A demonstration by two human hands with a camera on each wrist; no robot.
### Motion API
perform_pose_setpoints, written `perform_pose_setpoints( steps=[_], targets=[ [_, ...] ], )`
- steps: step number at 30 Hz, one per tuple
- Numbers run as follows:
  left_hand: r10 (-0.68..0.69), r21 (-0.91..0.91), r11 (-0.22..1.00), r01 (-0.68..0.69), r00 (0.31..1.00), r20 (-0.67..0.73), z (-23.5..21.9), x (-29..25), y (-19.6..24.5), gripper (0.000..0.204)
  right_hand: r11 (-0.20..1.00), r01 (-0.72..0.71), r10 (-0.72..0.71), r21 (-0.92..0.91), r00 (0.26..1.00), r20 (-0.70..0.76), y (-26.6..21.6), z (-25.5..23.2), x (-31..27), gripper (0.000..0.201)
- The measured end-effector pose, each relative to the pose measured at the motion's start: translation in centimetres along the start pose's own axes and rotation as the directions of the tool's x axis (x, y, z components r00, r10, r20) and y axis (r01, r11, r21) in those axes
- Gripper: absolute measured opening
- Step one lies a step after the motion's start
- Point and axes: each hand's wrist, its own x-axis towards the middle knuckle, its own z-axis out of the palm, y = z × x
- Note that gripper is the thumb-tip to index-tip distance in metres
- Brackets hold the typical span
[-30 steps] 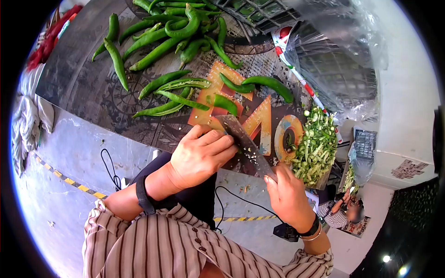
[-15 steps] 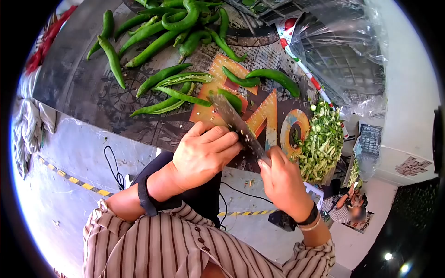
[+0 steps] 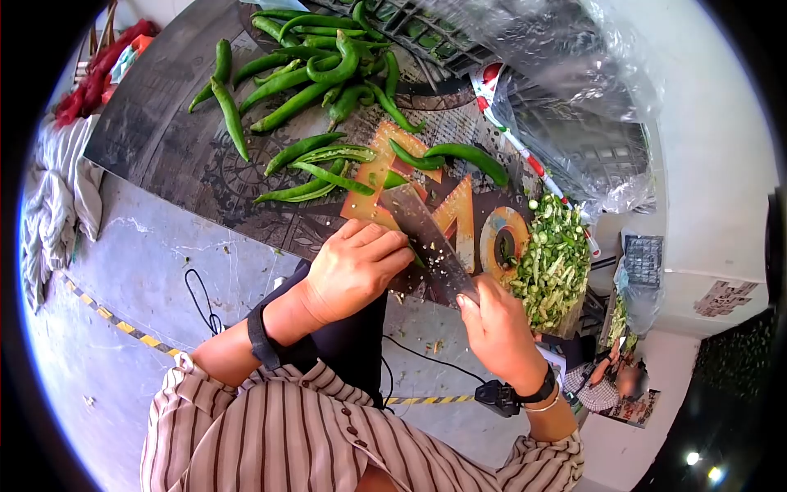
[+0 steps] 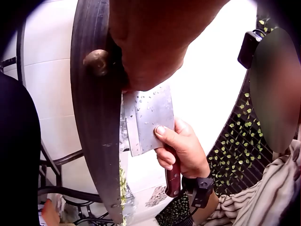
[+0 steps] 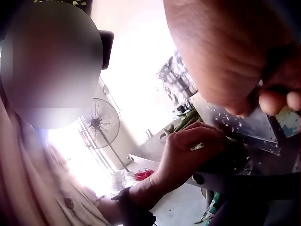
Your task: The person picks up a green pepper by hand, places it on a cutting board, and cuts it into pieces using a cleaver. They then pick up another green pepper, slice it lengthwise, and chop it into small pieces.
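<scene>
In the head view, my right hand point(image 3: 500, 332) grips a broad cleaver point(image 3: 426, 242), its blade flecked with pale seeds. The cleaver's dark red handle point(image 4: 173, 181) shows in the left wrist view, with the thumb against the blade. My left hand point(image 3: 352, 266), fingers curled, holds a green pepper point(image 3: 416, 256) at the table's near edge, beside the blade; most of that pepper is hidden. Just beyond lie several green peppers point(image 3: 307, 154), one split open. Two more peppers point(image 3: 467, 157) rest past the blade's tip. Chopped pepper point(image 3: 549, 262) is heaped to the right.
A pile of whole green peppers point(image 3: 328, 66) covers the far side of the dark patterned table point(image 3: 164, 131). A black crate point(image 3: 426, 37) and clear plastic sheeting point(image 3: 582, 123) stand at the back right. Another person point(image 3: 602, 381) sits beyond, at the right.
The cleaver and right hand moved forward, then drew back slightly toward the body. My left hand keeps its curled hold near the table edge. The head view has shifted a little.
</scene>
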Motion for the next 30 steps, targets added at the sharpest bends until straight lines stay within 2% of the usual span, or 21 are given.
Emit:
perform_pose_setpoints(
  steps=[5,7,9,14,16,20,22,26,30],
  targets=[
    [-0.012,0.008,1.000,0.012,0.999,0.049,-0.2,0.0,0.0,0.023,1.000,0.022,-0.021,-0.017,0.999,0.039,0.1,0.2,0.5,0.015],
    [-0.019,0.005,1.000,0.019,0.998,0.055,-0.5,0.2,0.1,0.024,1.000,-0.007,0.008,-0.007,0.999,0.053,0.0,0.0,0.6,0.016],
    [-0.037,0.053,0.998,0.037,0.999,-0.005,-1.3,0.4,0.3,0.027,1.000,-0.026,0.026,0.002,0.997,0.070,0.1,-0.2,0.7,0.017],
    [-0.057,0.055,0.997,0.057,0.998,0.004,-2.0,0.1,-0.5,0.025,0.998,-0.041,0.036,0.043,0.993,0.109,0.2,-0.5,1.1,0.018],
    [-0.035,0.051,0.998,0.034,0.999,0.005,-1.8,0.1,-0.8,0.024,0.991,-0.090,0.078,0.101,0.990,0.120,0.2,-0.6,1.3,0.017],
    [-0.032,0.041,0.999,0.031,0.999,0.043,-1.9,0.1,-1.1,0.024,0.988,-0.123,0.109,0.091,0.983,0.146,-0.2,-0.6,1.7,0.017],
    [-0.051,0.027,0.998,0.050,0.998,0.047,-1.9,0.2,-0.9,0.024,0.996,-0.067,0.061,0.055,0.993,0.104,-0.5,-0.3,2.0,0.016],
    [-0.042,0.022,0.999,0.041,0.998,0.042,-2.0,0.5,-0.7,0.024,0.994,-0.028,0.026,0.106,0.999,0.023,-0.2,1.4,2.9,0.016],
    [-0.049,0.017,0.999,0.049,0.999,-0.008,-1.7,0.2,-0.8,0.022,0.993,0.065,-0.061,0.096,0.997,-0.053,0.2,1.9,4.3,0.017]
  ],
)
